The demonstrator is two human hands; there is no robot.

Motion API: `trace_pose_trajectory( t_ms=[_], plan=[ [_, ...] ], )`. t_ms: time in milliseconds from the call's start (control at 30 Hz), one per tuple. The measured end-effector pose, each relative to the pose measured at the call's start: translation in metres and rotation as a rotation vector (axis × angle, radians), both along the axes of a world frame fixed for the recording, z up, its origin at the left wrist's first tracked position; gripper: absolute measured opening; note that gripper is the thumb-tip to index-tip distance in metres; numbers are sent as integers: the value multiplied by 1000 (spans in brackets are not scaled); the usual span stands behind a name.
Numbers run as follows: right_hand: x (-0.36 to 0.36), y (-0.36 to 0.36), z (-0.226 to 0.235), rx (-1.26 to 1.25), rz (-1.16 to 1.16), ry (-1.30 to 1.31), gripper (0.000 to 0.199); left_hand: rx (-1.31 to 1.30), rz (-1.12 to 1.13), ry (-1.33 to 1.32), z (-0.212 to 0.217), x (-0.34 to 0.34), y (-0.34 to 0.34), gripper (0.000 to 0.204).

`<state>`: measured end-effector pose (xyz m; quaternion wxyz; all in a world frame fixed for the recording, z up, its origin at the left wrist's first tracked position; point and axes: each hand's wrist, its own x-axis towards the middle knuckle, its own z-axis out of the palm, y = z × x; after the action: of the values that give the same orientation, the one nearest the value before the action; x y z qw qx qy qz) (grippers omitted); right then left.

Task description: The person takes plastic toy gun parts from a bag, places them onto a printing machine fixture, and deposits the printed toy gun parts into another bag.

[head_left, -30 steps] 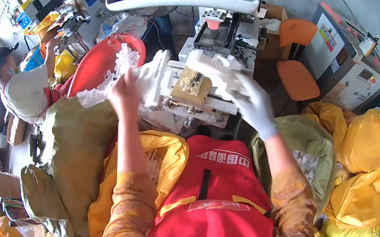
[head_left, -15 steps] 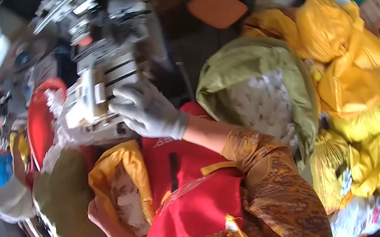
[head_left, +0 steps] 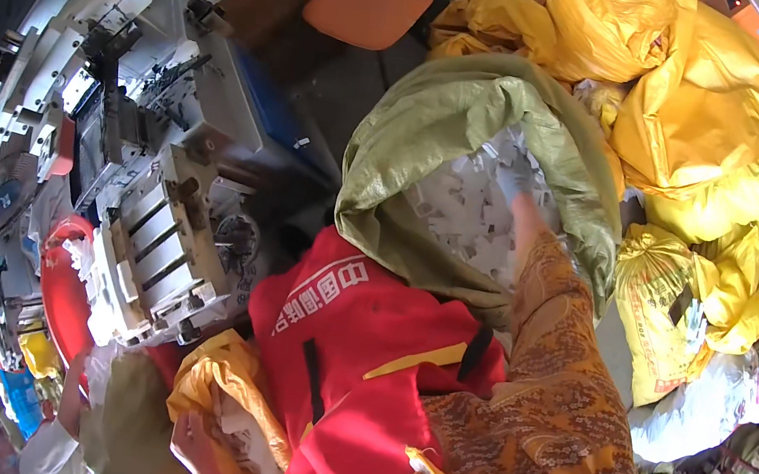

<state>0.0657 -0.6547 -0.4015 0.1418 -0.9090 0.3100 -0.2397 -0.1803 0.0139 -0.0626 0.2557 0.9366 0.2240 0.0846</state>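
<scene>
My right hand (head_left: 513, 188), in a pale grey glove, reaches into an open olive-green woven sack (head_left: 379, 151). Small white plastic pieces (head_left: 461, 206) fill the sack; the hand is blurred among them, so its fingers do not show clearly. The right arm wears a brown-orange patterned sleeve (head_left: 562, 411). Low on the left, my bare left arm (head_left: 203, 460) lies against a small yellow bag (head_left: 210, 365) that holds more white pieces. The fingers of my left hand are hidden. A red apron (head_left: 375, 378) covers my front.
A metal machine fixture (head_left: 160, 244) with parallel bars stands left, beside a red basin (head_left: 67, 283). An orange chair (head_left: 369, 9) is at the back. Full yellow sacks (head_left: 704, 122) are piled right. Another person's pale-clothed shoulder (head_left: 52, 453) shows lower left.
My right hand has left the machine fixture and moved right into the olive-green sack. The whole view has shifted, so the machine now appears farther left. My left arm stays by the yellow bag.
</scene>
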Motion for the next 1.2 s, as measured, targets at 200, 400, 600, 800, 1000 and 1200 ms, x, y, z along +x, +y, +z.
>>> trace_pose_trajectory(
  t_ms=[200,400,600,800,1000,1200],
  plan=[
    [26,18,48,427,35,510,83,34,49,106,18,5,-15,27],
    [5,6,42,738,416,646,58,-23,-7,99,6,24,-25,22],
    [-17,14,4,340,428,429,28,68,-98,118,15,47,-34,19],
    [70,24,42,284,-64,-125,38,102,-44,130,20,29,-21,21],
    [64,43,23,759,456,654,45,19,-66,54,18,28,-42,18],
    [-68,122,20,403,315,144,53,45,-105,122,13,42,-60,18]
  ],
)
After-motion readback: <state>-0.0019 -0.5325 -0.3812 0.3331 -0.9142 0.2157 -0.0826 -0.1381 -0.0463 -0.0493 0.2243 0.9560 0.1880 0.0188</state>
